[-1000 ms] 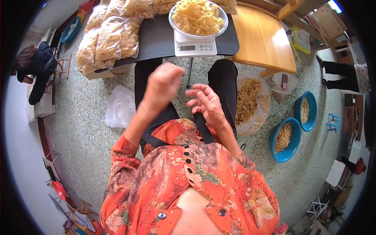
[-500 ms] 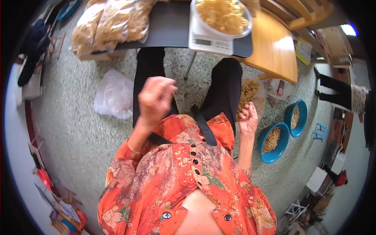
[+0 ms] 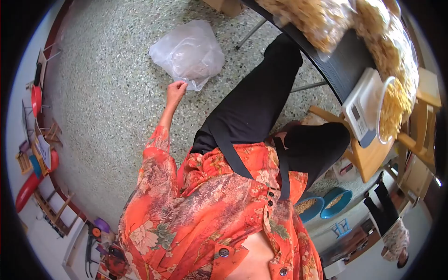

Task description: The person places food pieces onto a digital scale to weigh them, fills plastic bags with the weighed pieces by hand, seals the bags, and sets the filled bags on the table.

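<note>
My left hand (image 3: pixel 177 88) reaches out to the left over the floor. Its fingers are pinched on the near edge of a translucent white plastic bag (image 3: pixel 193 53), which lies crumpled on the floor. What is inside the bag cannot be made out. My right hand does not show in the head view.
At upper right stands a dark table (image 3: pixel 345 60) with bulging clear bags of yellowish food pieces (image 3: pixel 312 21). A white scale (image 3: pixel 361 109) and a tub of pieces (image 3: pixel 392 109) are by its edge. Two blue basins (image 3: pixel 336 203) sit on the floor. A person (image 3: pixel 389 224) stands at lower right.
The view has turned to the left. My left hand has moved from above my lap to the plastic bag and closed on its edge. My right hand has gone out of sight.
</note>
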`<state>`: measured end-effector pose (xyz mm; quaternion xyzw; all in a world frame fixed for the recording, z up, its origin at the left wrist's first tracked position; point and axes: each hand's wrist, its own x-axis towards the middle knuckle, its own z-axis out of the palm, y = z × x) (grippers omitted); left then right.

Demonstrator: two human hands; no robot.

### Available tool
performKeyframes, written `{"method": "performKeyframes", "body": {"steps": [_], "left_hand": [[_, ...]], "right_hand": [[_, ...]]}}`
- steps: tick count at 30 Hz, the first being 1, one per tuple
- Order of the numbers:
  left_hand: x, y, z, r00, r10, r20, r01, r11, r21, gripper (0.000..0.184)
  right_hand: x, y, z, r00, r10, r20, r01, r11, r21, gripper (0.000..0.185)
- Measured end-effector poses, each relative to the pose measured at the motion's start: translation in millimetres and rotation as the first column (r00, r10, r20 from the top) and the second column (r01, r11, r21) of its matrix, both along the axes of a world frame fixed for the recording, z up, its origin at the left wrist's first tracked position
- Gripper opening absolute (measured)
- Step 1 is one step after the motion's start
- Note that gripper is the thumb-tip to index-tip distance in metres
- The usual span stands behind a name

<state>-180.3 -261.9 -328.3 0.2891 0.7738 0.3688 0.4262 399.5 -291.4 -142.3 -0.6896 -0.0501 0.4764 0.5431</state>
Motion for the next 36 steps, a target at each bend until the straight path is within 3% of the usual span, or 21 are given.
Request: {"method": "performKeyframes", "body": {"steps": [3, 5, 6, 8, 10, 12, 13, 16, 19, 23, 25, 26, 28, 32, 33, 34, 35, 36], "left_hand": [[2.0, 29.3, -21.0, 0.989, 0.106, 0.098, -0.109, 0.994, 0.020, 0.018], [-5.7, 49.1, -56.7, 0.941, -0.006, -0.338, 0.028, 0.998, 0.059, 0.012], [-4.9, 57.6, -62.0, 0.944, -0.001, -0.330, 0.021, 0.998, 0.057, 0.012], [-2.9, 81.1, -61.5, 0.822, 0.071, -0.566, -0.046, 0.997, 0.060, 0.011], [5.5, 86.4, -51.4, 0.832, 0.017, -0.554, -0.003, 1.000, 0.026, 0.012], [19.2, 82.6, -39.6, 0.714, -0.330, -0.617, 0.387, 0.921, -0.045, 0.024], [27.2, 76.4, -33.0, 0.661, -0.413, -0.626, 0.453, 0.885, -0.106, 0.037], [40.5, 72.5, -37.0, 0.567, -0.419, -0.709, 0.365, 0.899, -0.240, 0.042], [42.5, 76.6, -43.1, 0.554, -0.287, -0.782, 0.317, 0.941, -0.121, 0.034], [36.4, 80.7, -62.3, 0.560, -0.331, -0.760, 0.382, 0.917, -0.117, 0.020], [38.4, 80.0, -47.4, 0.734, -0.096, -0.672, 0.228, 0.967, 0.111, 0.007], [36.1, 79.1, -38.7, 0.731, -0.097, -0.675, 0.231, 0.967, 0.111, 0.007], [31.7, 74.6, -22.5, 0.907, 0.037, -0.420, 0.053, 0.978, 0.202, 0.003], [6.1, 66.9, 17.8, 0.897, 0.058, -0.438, 0.077, 0.956, 0.284, 0.005], [-1.8, 65.5, 25.7, 0.974, 0.115, -0.197, -0.058, 0.960, 0.273, 0.005], [-8.9, 64.0, 33.9, 0.983, 0.178, 0.054, -0.185, 0.956, 0.229, 0.005], [-17.0, 63.3, 43.3, 0.925, 0.184, 0.331, -0.286, 0.913, 0.291, 0.005], [-24.0, 63.9, 54.5, 0.931, 0.180, 0.317, -0.279, 0.911, 0.302, 0.005]], "right_hand": [[-4.0, 12.6, 9.1, 0.999, 0.015, 0.047, -0.015, 1.000, -0.009, 0.020], [-9.0, 23.3, 16.2, 0.997, 0.017, 0.079, -0.017, 1.000, -0.005, 0.020], [-7.9, 25.6, 19.0, 0.995, 0.017, 0.098, -0.017, 1.000, -0.004, 0.020], [2.0, 31.2, 20.7, 0.991, 0.020, 0.134, -0.020, 1.000, -0.001, 0.021], [14.7, 31.3, 33.2, 0.985, 0.018, 0.174, -0.018, 1.000, -0.003, 0.021], [23.1, 33.9, 34.4, 0.978, 0.010, 0.206, -0.011, 1.000, 0.002, 0.022], [29.0, 32.3, 33.7, 0.976, 0.004, 0.220, -0.005, 1.000, 0.004, 0.022], [44.8, 23.7, 34.2, 0.966, -0.014, 0.259, 0.013, 1.000, 0.002, 0.023], [65.0, 25.8, 53.0, 0.950, -0.033, 0.310, 0.024, 0.999, 0.030, 0.023], [76.3, 26.2, 68.8, 0.933, -0.058, 0.355, 0.040, 0.998, 0.057, 0.025], [82.5, 23.8, 71.6, 0.927, -0.073, 0.367, 0.051, 0.996, 0.069, 0.025], [85.4, 21.6, 72.2, 0.925, -0.084, 0.372, 0.060, 0.995, 0.076, 0.026], [92.6, 12.5, 73.1, 0.918, -0.110, 0.381, 0.082, 0.993, 0.089, 0.026], [99.1, -2.0, 72.0, 0.908, -0.155, 0.389, 0.121, 0.986, 0.111, 0.028], [103.6, -5.8, 68.4, 0.907, -0.165, 0.388, 0.128, 0.985, 0.118, 0.028], [108.6, -9.9, 64.4, 0.906, -0.174, 0.386, 0.136, 0.983, 0.125, 0.029], [112.1, -13.6, 59.2, 0.906, -0.185, 0.382, 0.144, 0.981, 0.133, 0.029], [113.5, -15.2, 51.6, 0.907, -0.196, 0.373, 0.152, 0.978, 0.144, 0.029]]}}
